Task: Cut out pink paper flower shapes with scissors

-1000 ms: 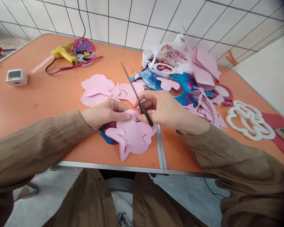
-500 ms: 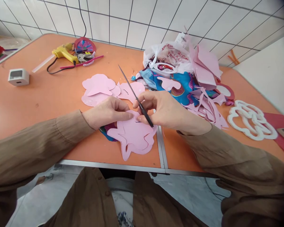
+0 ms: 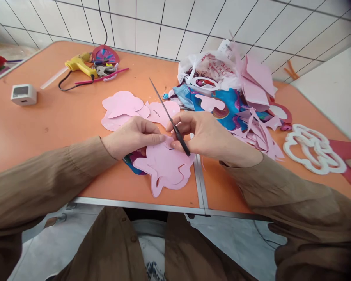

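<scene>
My left hand [image 3: 131, 137] pinches the top edge of a pink foam cutout [image 3: 166, 168] that lies near the front edge of the orange table [image 3: 58, 121]. My right hand [image 3: 204, 134] grips a pair of scissors [image 3: 171, 119] by the dark handle, its thin blades pointing up and away to the left. The fingertips of both hands meet at the cutout's upper edge. A blue patterned piece [image 3: 130, 160] shows under the cutout.
More pink cutouts [image 3: 123, 107] lie just beyond my hands. A heap of pink scraps, blue printed sheet and a white bag [image 3: 219, 70] fills the right back. White foam rings [image 3: 312, 148] lie far right. A yellow glue gun [image 3: 78, 65] and a white box [image 3: 23, 94] sit at left.
Almost nothing: the scissor blades tilted slightly and the cutout shifted a little under my fingers.
</scene>
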A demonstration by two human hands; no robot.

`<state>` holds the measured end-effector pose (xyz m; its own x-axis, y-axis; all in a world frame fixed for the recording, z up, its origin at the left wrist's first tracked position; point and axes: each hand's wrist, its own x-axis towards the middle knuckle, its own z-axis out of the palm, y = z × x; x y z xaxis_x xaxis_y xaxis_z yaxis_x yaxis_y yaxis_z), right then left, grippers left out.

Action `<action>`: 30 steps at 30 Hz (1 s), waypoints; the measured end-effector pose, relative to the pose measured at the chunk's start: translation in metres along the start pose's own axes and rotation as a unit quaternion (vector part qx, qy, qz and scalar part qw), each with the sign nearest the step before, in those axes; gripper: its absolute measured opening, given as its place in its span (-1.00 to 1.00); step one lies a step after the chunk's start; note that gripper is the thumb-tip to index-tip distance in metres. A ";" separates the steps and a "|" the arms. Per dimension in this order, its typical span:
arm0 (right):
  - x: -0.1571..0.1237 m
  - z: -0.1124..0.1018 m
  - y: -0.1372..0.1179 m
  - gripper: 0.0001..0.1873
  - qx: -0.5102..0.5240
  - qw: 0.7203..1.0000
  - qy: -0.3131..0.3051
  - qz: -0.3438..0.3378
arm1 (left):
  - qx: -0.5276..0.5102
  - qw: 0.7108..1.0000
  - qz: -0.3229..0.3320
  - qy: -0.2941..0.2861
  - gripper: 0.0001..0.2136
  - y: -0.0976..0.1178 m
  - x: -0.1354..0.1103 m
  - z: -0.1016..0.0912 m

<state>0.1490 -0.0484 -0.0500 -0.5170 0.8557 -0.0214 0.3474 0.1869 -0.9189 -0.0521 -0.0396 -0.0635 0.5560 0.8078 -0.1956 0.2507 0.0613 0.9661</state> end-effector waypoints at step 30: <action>-0.023 -0.010 -0.016 -0.78 -0.101 0.969 0.187 -0.128 | 0.075 0.995 0.057 -0.008 -0.62 0.002 0.000 -0.004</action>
<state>0.1626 -0.0661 -0.0306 -0.2998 0.8772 0.3750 0.4108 0.4734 -0.7792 -0.0553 -0.0372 -0.0609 0.6008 0.7944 -0.0893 0.3001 -0.1206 0.9463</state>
